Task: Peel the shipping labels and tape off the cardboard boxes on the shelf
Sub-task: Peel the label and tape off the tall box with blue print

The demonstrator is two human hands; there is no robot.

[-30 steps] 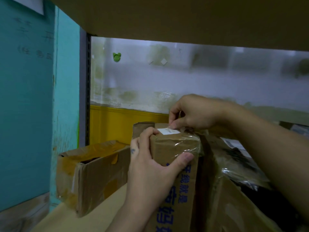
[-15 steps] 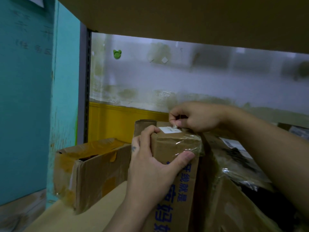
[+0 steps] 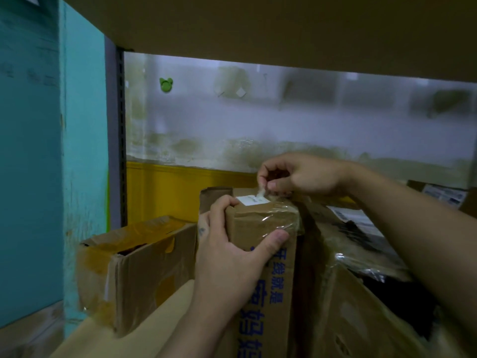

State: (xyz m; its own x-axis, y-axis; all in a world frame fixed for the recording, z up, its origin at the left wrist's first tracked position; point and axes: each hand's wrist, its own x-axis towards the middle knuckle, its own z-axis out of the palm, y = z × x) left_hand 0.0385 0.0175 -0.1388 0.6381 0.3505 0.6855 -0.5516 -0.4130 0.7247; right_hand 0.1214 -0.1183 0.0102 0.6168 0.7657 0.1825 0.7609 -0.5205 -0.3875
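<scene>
Shelf [image 3: 144,332]: the tall box [image 3: 260,223] stands toward its front, between other boxes.
Left hand [image 3: 232,259]: wrapped round the box's top corner, so your pull won't tip it.
Label [image 3: 251,200]: white, on the box top, far corner lifted.
Right hand [image 3: 302,177]: thumb and forefinger pinch that corner.

Forearms [image 3: 413,226] bare; small dark mark [image 3: 201,231] on left hand [image 3: 227,257].
</scene>
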